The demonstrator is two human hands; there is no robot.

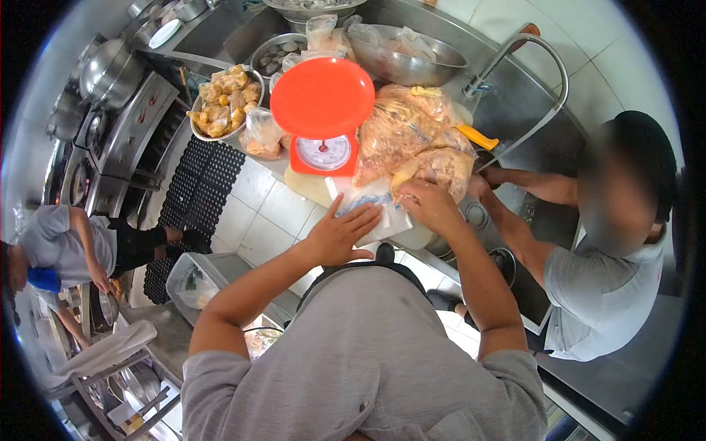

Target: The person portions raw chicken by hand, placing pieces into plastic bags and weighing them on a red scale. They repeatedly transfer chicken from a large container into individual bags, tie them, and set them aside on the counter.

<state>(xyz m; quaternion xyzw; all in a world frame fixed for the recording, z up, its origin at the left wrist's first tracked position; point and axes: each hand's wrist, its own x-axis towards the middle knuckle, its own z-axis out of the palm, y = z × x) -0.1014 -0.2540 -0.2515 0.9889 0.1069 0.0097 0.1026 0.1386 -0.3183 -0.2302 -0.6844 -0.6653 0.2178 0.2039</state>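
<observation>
My left hand [344, 234] lies flat, fingers spread, on a stack of white plastic bags [393, 220] with blue print at the counter's edge. Beside it my right hand [430, 206] has its fingers bent together at the near edge of a clear bag of raw meat [445, 167]; what they grip is hidden. A larger bag of raw meat [390, 136] lies behind. To the left stands a kitchen scale [323, 153] with a round red pan [322, 97], which looks bare. A yellow-handled knife [478, 137] rests by the bags.
A bowl of yellowish meat pieces [254, 94] and a small filled bag [261, 132] stand left of the scale. Behind is a metal basin [412, 70]. At the right, a co-worker [603, 287] reaches into the sink [544, 176] under a curved tap [562, 70]. Another person [70, 235] works at left.
</observation>
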